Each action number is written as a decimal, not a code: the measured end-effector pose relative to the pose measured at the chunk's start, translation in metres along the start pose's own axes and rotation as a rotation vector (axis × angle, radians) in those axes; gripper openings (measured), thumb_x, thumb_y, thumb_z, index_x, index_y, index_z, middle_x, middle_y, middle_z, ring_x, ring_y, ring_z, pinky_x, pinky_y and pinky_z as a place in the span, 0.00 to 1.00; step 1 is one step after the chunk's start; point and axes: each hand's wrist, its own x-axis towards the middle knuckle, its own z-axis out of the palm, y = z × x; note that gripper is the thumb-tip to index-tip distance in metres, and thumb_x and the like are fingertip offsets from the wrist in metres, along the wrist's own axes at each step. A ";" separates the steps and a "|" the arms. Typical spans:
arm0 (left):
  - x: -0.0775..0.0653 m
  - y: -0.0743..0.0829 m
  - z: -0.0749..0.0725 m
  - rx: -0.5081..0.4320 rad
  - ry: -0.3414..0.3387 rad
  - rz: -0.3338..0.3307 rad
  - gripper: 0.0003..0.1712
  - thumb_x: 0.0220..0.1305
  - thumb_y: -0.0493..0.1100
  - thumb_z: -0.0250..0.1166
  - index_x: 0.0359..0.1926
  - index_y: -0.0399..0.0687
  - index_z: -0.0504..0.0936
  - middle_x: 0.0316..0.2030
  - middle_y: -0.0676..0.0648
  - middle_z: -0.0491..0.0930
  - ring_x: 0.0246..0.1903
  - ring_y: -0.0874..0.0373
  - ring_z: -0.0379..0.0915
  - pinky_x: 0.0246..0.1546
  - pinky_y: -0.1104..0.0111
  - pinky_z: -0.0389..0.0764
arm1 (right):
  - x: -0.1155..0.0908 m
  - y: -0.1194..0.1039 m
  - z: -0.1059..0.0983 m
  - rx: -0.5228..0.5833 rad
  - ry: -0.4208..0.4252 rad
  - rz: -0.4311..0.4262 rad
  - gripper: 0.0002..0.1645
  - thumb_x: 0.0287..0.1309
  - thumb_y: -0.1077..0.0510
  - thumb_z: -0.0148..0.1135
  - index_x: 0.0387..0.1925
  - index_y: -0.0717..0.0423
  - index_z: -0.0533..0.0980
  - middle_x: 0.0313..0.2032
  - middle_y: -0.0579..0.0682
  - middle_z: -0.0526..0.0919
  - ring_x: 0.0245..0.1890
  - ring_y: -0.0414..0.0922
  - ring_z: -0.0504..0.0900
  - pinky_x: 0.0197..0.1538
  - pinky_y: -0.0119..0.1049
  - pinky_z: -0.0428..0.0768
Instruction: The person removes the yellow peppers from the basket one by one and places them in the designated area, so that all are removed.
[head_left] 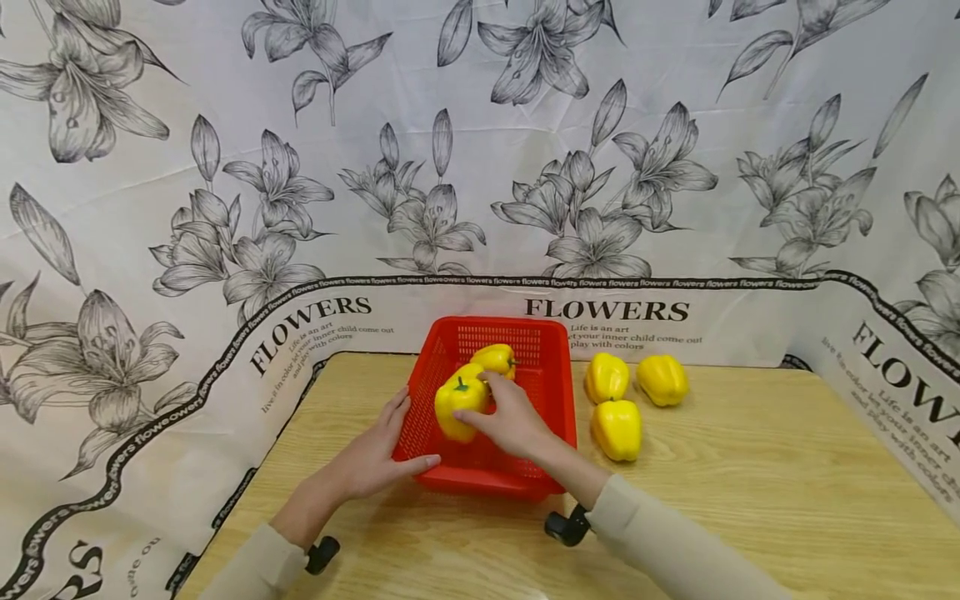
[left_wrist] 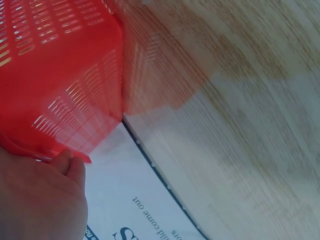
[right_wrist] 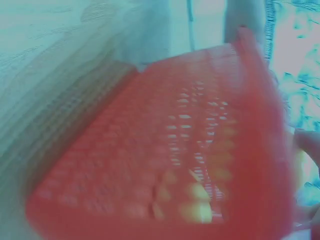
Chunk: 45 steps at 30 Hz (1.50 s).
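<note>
Basket (head_left: 480, 482): solid red, slotted lattice walls. Peppers (head_left: 617, 431): bright yellow; green stems (head_left: 461, 384). Cloth (head_left: 405, 83): white, with grey-black line-drawn lilies (head_left: 592, 242), black lettering (head_left: 606, 310) and a black border band (head_left: 465, 280) printed in white. Table (head_left: 750, 483): light tan, streaked wood grain. Sleeves (head_left: 667, 542): plain beige. Wrist cameras (head_left: 567, 527): black.

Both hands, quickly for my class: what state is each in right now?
Left hand: open, touching the red perforated basket.
Right hand: closed, holding a yellow bell pepper.

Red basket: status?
Right hand grips yellow pepper at red basket. Left hand touches its rim. Three loose peppers outside. Nothing visibly blocking.
</note>
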 end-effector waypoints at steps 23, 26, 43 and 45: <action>-0.001 0.002 -0.001 0.035 -0.023 0.002 0.68 0.58 0.81 0.59 0.83 0.48 0.41 0.82 0.54 0.35 0.76 0.43 0.54 0.69 0.45 0.67 | -0.060 0.034 -0.160 0.042 -0.093 0.005 0.36 0.75 0.49 0.57 0.74 0.65 0.62 0.61 0.66 0.76 0.53 0.55 0.81 0.57 0.46 0.82; 0.000 0.002 -0.003 0.042 -0.019 0.001 0.68 0.58 0.80 0.60 0.83 0.48 0.41 0.82 0.54 0.35 0.76 0.43 0.54 0.69 0.44 0.67 | -0.064 0.041 -0.174 0.022 -0.081 -0.003 0.36 0.77 0.51 0.54 0.75 0.68 0.59 0.61 0.68 0.75 0.55 0.57 0.80 0.57 0.44 0.83; 0.002 0.000 -0.003 0.027 -0.026 0.000 0.69 0.58 0.81 0.59 0.83 0.48 0.40 0.82 0.54 0.34 0.76 0.43 0.54 0.70 0.45 0.66 | -0.076 0.102 -0.234 0.015 -0.095 0.142 0.39 0.80 0.43 0.46 0.77 0.65 0.53 0.67 0.72 0.67 0.64 0.65 0.72 0.58 0.47 0.82; 0.001 -0.001 -0.003 0.030 -0.026 -0.001 0.68 0.58 0.80 0.60 0.83 0.48 0.39 0.82 0.54 0.34 0.76 0.43 0.54 0.70 0.45 0.66 | -0.076 0.110 -0.236 0.006 -0.112 0.161 0.40 0.80 0.42 0.45 0.77 0.67 0.52 0.68 0.73 0.65 0.65 0.67 0.71 0.59 0.50 0.82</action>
